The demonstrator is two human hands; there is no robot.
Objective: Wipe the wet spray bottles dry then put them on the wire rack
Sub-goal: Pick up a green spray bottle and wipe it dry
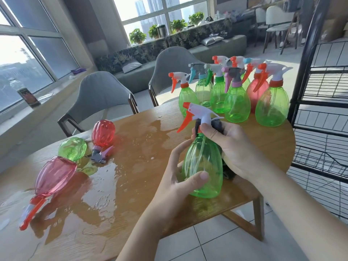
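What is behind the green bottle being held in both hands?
Behind the held green bottle a dark cloth shows at the neck and lower right, pressed by the right hand. The left hand grips the base. Most of the cloth is covered by bottle and hand.

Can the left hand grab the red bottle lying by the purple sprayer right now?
Probably not yet. The left hand is busy holding the green bottle that the right hand wipes. The path over the wet table to the red bottle looks free, so it likely could once it lets go.
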